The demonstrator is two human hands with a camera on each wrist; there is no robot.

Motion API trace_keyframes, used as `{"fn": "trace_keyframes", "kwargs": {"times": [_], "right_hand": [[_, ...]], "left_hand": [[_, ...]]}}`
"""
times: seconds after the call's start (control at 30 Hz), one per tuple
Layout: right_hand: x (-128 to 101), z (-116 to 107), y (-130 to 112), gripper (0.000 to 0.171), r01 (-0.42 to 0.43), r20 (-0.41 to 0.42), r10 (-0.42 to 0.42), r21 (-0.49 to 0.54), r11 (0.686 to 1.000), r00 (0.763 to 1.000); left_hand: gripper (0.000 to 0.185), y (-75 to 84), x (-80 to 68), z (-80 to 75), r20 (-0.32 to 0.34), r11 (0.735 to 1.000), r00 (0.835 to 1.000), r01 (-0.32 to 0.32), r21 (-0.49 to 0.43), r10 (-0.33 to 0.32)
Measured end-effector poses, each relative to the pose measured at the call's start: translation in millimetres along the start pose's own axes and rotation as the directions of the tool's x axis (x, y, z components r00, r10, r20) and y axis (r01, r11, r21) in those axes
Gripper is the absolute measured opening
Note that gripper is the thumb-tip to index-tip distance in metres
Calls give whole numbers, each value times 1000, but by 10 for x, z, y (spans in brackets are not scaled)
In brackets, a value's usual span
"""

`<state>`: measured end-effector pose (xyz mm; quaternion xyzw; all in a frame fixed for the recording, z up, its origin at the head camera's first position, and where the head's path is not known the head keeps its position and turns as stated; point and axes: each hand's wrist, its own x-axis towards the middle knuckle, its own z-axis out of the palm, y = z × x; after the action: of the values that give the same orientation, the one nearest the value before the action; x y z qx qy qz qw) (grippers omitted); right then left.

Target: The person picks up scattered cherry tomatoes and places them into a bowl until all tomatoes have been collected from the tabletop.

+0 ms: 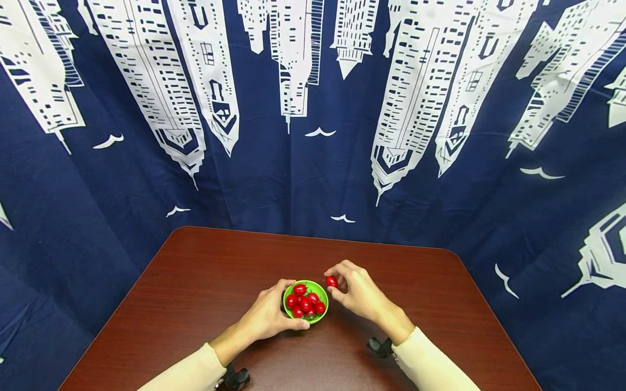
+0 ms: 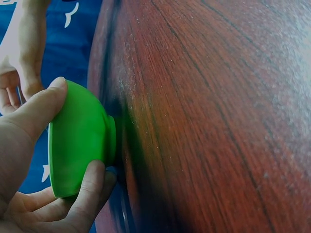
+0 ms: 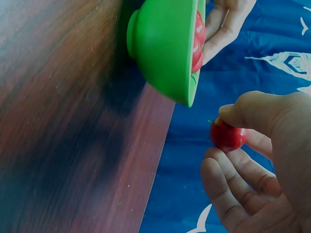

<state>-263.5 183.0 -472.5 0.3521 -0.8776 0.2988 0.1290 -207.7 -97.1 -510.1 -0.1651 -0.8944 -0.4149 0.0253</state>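
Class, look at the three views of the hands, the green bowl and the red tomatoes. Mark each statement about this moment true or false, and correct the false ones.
1. The left hand holds the bowl by its side. True.
2. The right hand is empty. False: it pinches one tomato in a fingertip grip.
3. The pinched tomato is above the bowl's middle. False: it is beside the rim, on the right hand's side.
4. The bowl stands on the table. True.
5. The bowl holds nothing. False: several tomatoes lie in it.
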Motion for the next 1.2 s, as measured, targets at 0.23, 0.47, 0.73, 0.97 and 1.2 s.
{"fn": "trace_keyframes", "kwargs": {"times": [0.23, 0.47, 0.73, 0.97, 1.2], "right_hand": [[29, 32, -69, 30, 26, 30, -26, 5, 1000, 999], [75, 60, -122, 28, 50, 29, -51, 1, 999, 998], [122, 81, -199, 30, 56, 37, -56, -1, 998, 998], [141, 103, -249, 33, 41, 61, -42, 14, 999, 997], [149, 116, -286, 33, 36, 70, -37, 23, 999, 997]], "left_hand": [[98, 6, -8, 8, -5, 1000, 1000, -13, 13, 13], [98, 6, -8, 7, 1, 1000, 1000, -17, 12, 17], [98, 3, 3, 8, -5, 999, 1000, -30, 20, 30], [97, -20, 9, 17, -9, 998, 999, -48, 28, 49], [96, -7, -2, 5, -1, 999, 999, -48, 20, 48]]}}
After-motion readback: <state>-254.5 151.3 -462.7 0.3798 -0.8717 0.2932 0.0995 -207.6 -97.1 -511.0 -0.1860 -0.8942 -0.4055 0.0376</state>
